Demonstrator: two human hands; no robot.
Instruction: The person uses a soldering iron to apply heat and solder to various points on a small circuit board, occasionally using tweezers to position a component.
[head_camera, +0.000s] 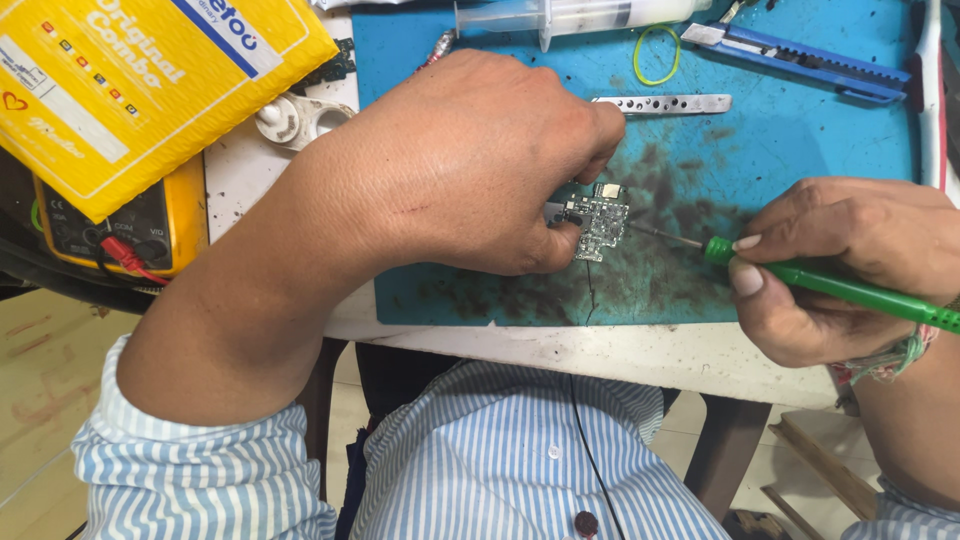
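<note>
Left hand (470, 165) fingers pinch the small green circuit board (598, 225) flat against the stained blue work mat (800, 140), near the worktop's front edge. Right hand (850, 265) fingers grip a slim green-handled screwdriver (830, 285), tip just beside the board's right edge. Step judged: working the board; steady tip placement required.
</note>
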